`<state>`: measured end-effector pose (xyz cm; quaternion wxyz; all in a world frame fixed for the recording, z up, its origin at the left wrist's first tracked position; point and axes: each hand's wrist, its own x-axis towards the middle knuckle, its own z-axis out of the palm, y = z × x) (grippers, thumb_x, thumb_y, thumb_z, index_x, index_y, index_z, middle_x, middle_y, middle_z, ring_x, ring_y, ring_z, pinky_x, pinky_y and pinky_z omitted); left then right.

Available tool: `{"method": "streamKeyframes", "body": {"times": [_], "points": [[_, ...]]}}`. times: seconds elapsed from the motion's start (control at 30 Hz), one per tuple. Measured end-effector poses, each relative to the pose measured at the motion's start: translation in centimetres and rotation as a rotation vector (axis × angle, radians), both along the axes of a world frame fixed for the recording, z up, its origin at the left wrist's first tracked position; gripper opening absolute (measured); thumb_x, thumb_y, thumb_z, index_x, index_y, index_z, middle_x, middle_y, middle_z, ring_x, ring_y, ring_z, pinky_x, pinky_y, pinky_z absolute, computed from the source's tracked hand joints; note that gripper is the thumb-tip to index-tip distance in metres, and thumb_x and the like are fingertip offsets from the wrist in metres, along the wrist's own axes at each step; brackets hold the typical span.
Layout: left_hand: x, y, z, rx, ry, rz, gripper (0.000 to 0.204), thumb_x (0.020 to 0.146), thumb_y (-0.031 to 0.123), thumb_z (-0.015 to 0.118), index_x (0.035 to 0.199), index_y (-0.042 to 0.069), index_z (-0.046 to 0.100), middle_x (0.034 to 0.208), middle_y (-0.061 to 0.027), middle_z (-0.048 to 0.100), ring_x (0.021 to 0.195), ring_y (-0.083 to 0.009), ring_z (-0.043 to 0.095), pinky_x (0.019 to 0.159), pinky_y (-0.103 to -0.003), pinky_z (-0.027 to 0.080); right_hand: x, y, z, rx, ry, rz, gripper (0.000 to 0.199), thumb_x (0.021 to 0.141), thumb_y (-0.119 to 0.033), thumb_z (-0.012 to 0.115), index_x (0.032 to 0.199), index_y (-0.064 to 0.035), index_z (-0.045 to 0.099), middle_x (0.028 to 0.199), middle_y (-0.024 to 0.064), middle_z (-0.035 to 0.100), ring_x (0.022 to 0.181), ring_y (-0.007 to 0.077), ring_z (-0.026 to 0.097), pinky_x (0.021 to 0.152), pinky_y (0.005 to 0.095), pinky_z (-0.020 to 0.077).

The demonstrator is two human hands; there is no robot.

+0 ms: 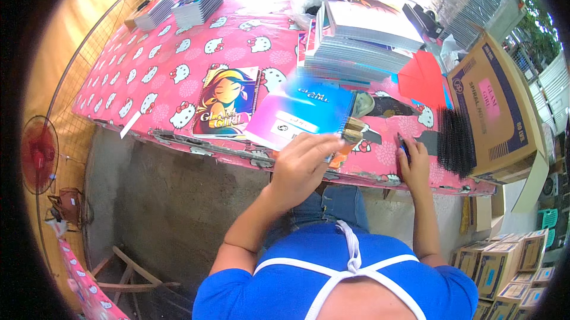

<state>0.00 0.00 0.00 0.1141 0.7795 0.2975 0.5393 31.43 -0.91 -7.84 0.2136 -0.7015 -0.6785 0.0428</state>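
A pink and blue spiral notebook [297,112] lies tilted near the table's front edge, partly smeared by motion. My left hand [303,162] is at its lower right corner, fingers curled together over the edge; the fingertips' exact hold is partly hidden. To the right, my right hand [415,162] rests on the table, closed around a small dark blue hand tool [404,149] whose full shape I cannot make out. Left of the tilted notebook, and partly under it, is another notebook [227,103] with a drawn figure on its cover.
A tall stack of notebooks [362,49] stands behind my hands. Black spiral coils [456,142] lie beside a cardboard box [496,106] on the right. Smaller notebook stacks [197,8] sit far left. The pink patterned tablecloth [136,91] has torn edges. More boxes [499,269] are on the floor.
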Motion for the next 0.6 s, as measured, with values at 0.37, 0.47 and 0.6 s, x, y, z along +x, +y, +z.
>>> {"method": "streamKeyframes", "body": {"times": [0.37,0.47,0.6], "points": [[1.2,0.0,-1.7,-0.049,-0.153,0.041,0.020,0.067,-0.010,0.069,0.085,-0.002,0.065,0.091,-0.0147,0.067,0.083,-0.0271,0.066,0.072,-0.034,0.053,-11.0,-2.4,9.3,0.213,0.399,0.641,0.039,0.075,-0.012,0.075,0.110,-0.0028,0.060,0.106,0.0153,0.061,0.096,0.0302,0.060,0.078,0.0374,0.0498],[1.2,-0.3,-1.5,-0.097,-0.187,0.052,0.019,0.067,-0.011,0.068,0.083,-0.002,0.065,0.088,-0.0140,0.067,0.082,-0.0271,0.067,0.073,-0.035,0.054,-11.0,-2.4,9.7,0.122,0.437,0.675,0.035,0.080,-0.016,0.071,0.109,0.0001,0.059,0.105,0.0163,0.063,0.091,0.0280,0.063,0.076,0.0357,0.0514],[0.9,0.4,-1.6,0.088,-0.179,0.027,0.019,0.067,-0.010,0.069,0.083,-0.001,0.066,0.086,-0.0132,0.067,0.081,-0.0268,0.067,0.074,-0.036,0.054,-9.7,0.1,7.6,-0.955,1.675,0.632,0.034,0.093,-0.024,0.057,0.111,0.0046,0.058,0.096,0.0136,0.067,0.077,0.0184,0.065,0.074,0.0319,0.0541]]}}
